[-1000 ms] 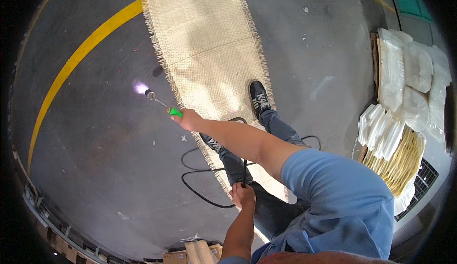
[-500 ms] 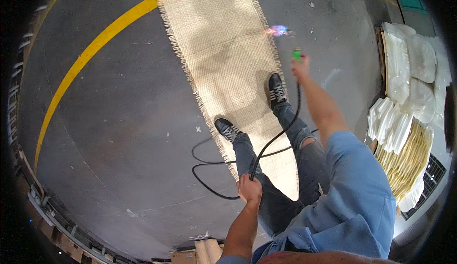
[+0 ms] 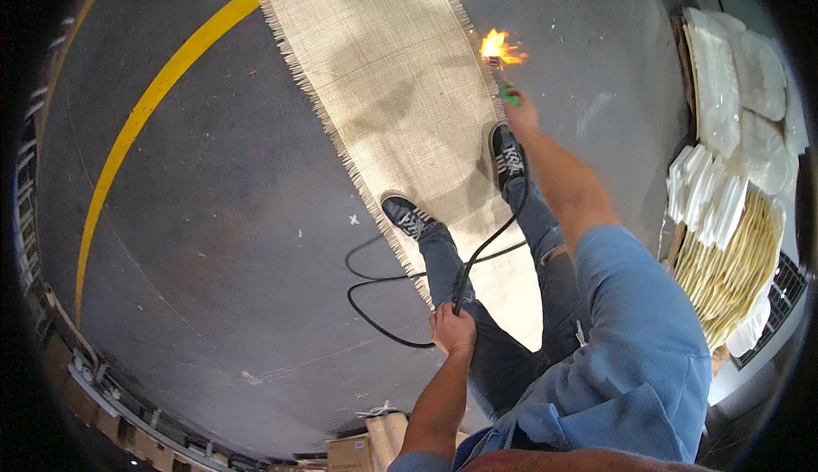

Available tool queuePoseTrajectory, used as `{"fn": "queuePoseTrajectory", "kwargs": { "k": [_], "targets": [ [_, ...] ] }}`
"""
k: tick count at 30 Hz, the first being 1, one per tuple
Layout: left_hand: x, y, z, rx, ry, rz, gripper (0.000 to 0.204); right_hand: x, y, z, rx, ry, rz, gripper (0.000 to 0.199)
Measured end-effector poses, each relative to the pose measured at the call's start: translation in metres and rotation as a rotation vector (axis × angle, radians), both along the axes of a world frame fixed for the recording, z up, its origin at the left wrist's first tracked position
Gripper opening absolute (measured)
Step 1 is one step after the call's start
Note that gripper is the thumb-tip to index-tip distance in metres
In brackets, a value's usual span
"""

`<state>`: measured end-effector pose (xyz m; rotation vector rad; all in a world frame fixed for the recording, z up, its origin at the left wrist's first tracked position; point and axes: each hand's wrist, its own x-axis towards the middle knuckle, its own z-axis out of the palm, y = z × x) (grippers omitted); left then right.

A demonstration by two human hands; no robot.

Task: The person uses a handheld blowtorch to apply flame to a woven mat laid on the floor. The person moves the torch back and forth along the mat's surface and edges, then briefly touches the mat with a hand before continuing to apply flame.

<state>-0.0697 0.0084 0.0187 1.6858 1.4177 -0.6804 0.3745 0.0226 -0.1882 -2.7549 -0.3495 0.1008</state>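
My right hand (image 3: pixel 521 116) is closed round the green handle of a gas torch (image 3: pixel 510 94), held out over the right edge of a long woven mat (image 3: pixel 400 89). An orange-yellow flame (image 3: pixel 501 47) burns at the torch's nozzle, beside the mat's frayed fringe. From the torch a black hose (image 3: pixel 492 245) runs down to my left hand (image 3: pixel 452 329), whose fingers wrap round it in front of my left thigh. More of the hose loops over the mat and the floor to the left. Both my shoes stand on the beige mat, which passes back between my legs.
Clear plastic-wrapped bundles (image 3: pixel 761 71), white folded pieces (image 3: pixel 705 195) and a yellowish stack (image 3: pixel 734 267) stand at the right. A curved yellow line (image 3: pixel 141 118) marks the grey floor (image 3: pixel 230 216) at the left. A cardboard box (image 3: pixel 349 454) and pale rolls are behind me.
My right hand has moved the torch left, closer to the mat's edge. Its flame has turned from bluish-pink to orange-yellow and points more upward. My left hand keeps its hold on the hose.
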Motion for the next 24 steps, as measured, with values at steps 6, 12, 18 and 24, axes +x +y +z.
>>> {"fn": "queuePoseTrajectory", "kwargs": {
  "k": [6,12,18,24],
  "targets": [
    [0.031,-0.019,-0.017,-0.028,0.015,-0.032,0.011,-0.071,0.104,-0.058,0.021,0.910,0.224,0.046],
    [-0.073,0.003,-0.025,-0.129,0.201,-0.093,0.017,-0.281,0.259,-0.024,0.254,1.073,0.762,0.043],
    [-0.033,0.007,-0.029,-0.072,0.166,-0.062,0.018,-0.304,0.327,-0.006,0.188,0.959,1.114,0.041],
    [-0.009,0.007,-0.027,0.032,0.129,-0.054,0.020,-0.163,0.255,-0.029,-0.410,0.277,1.478,0.038]
  ]
}}
